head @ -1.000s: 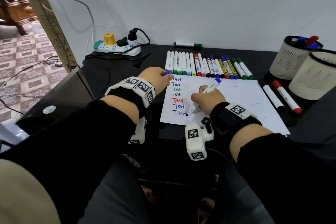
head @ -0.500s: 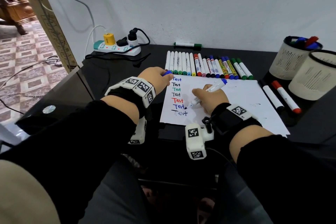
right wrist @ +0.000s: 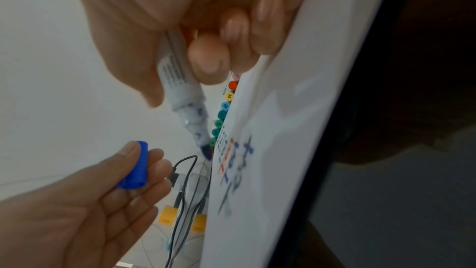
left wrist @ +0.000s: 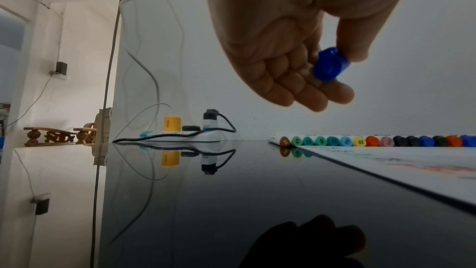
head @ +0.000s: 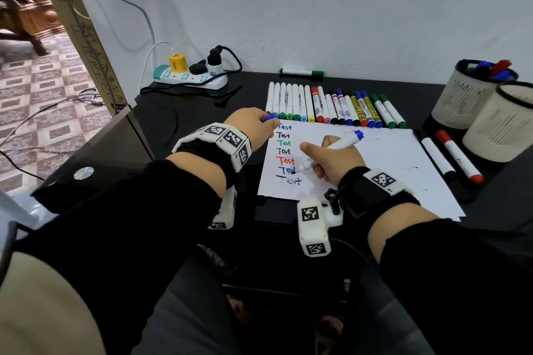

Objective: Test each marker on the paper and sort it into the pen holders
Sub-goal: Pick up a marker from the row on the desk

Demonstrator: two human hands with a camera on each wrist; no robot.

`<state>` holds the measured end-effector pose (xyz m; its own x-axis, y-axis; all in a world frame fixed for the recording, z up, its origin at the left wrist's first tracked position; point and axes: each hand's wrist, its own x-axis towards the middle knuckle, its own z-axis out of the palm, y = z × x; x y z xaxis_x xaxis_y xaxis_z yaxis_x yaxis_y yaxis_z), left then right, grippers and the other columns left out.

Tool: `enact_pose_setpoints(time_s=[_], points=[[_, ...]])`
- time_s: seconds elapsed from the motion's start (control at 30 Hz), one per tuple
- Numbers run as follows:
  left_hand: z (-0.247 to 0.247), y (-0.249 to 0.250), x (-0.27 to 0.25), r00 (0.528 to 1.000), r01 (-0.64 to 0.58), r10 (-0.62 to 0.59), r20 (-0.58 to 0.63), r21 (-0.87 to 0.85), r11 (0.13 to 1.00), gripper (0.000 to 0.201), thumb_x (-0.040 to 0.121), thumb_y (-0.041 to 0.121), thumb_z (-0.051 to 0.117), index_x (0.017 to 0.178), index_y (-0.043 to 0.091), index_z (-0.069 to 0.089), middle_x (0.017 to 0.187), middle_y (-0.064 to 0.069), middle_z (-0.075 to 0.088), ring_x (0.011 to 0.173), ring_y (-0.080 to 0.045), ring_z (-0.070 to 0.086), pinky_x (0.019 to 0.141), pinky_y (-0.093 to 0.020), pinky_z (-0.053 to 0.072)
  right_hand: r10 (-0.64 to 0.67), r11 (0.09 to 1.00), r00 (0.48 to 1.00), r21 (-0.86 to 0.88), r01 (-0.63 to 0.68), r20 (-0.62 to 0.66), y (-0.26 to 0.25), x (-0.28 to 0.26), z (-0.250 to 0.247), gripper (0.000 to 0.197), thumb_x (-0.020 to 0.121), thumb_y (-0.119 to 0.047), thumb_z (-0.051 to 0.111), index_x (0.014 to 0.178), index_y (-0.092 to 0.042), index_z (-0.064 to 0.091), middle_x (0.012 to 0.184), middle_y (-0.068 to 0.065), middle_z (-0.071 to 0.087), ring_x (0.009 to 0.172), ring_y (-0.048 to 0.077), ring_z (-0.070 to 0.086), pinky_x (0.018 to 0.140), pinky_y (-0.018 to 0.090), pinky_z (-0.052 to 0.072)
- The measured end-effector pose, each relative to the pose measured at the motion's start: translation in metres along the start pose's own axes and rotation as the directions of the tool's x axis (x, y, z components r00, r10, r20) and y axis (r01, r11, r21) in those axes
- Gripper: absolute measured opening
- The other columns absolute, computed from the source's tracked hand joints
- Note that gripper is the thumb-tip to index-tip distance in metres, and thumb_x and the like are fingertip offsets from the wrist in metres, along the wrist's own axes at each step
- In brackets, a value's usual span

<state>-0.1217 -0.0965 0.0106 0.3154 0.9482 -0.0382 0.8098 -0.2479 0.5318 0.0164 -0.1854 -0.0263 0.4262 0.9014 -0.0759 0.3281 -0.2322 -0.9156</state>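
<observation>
The counter (head: 184,112) is glossy black and mirrors the wall, the cables and the left hand's shadow; it stands against a pale grey wall, and to the left an open doorway shows patterned floor tiles (head: 43,101) and a carved wooden chair (head: 23,8). A white power strip (head: 190,78) lies at the back left with three plugs in it, one of them yellow. One sheet of paper (head: 389,158) lies flat in the middle, bearing seven handwritten lines of "Test": blue, black, green, black, red, blue and a faint smudged one at the bottom. Along the paper's far edge runs a row of capped markers (head: 331,106) packed side by side; I count about twenty, though the tight packing keeps me from being sure. One green marker (head: 301,72) lies alone near the wall. Two more markers, one black-tipped (head: 437,155) and one red (head: 458,157), lie just right of the paper. Two mesh holders stand at the far right, touching or nearly so: the rear holder (head: 467,95) contains several blue and red markers, while the front holder's (head: 501,130) contents cannot be seen. The right hand (head: 336,160) is clamped around an uncapped blue marker (head: 331,151), tip at the sixth line, whether touching the sheet I cannot tell. The left hand (left wrist: 296,48) hovers over the counter beside the paper's top left corner, pinching the blue cap (left wrist: 329,66) between thumb and forefinger.
</observation>
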Motion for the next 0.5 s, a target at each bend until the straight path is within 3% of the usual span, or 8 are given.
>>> enact_pose_setpoints(time_s=[0.1, 0.3, 0.5], points=[[0.0001, 0.0004, 0.0002, 1.000, 0.002, -0.002, 0.002, 0.001, 1.000, 0.030, 0.097, 0.038, 0.042, 0.101, 0.018, 0.063, 0.085, 0.005, 0.061, 0.062, -0.008, 0.048, 0.062, -0.024, 0.038, -0.010, 0.999, 1.000, -0.047, 0.010, 0.012, 0.0010, 0.0003, 0.0015, 0.038, 0.084, -0.025, 0.064, 0.059, -0.016, 0.037, 0.043, 0.001, 0.050, 0.048, 0.018, 0.045, 0.056, 0.027, 0.040], [-0.0002, 0.0001, 0.0002, 1.000, -0.006, 0.006, -0.008, 0.021, 1.000, 0.030, 0.097, 0.039, 0.041, 0.096, 0.018, 0.062, 0.070, 0.010, 0.052, 0.061, -0.006, 0.047, 0.054, -0.020, 0.033, -0.007, 0.988, 0.998, -0.151, 0.016, 0.059, -0.0027, -0.0029, 0.0027, 0.033, 0.086, -0.027, 0.061, 0.064, -0.016, 0.040, 0.053, 0.004, 0.055, 0.054, 0.019, 0.050, 0.064, 0.029, 0.045], [-0.0009, 0.0000, 0.0001, 1.000, -0.008, 0.008, -0.006, 0.026, 1.000, 0.028, 0.097, 0.039, 0.042, 0.096, 0.019, 0.062, 0.069, 0.010, 0.052, 0.061, -0.006, 0.047, 0.055, -0.019, 0.034, -0.006, 0.982, 0.998, -0.186, 0.017, 0.058, -0.0036, -0.0038, 0.0036, 0.031, 0.085, -0.023, 0.062, 0.064, -0.016, 0.040, 0.051, 0.004, 0.052, 0.048, 0.017, 0.046, 0.059, 0.025, 0.043]])
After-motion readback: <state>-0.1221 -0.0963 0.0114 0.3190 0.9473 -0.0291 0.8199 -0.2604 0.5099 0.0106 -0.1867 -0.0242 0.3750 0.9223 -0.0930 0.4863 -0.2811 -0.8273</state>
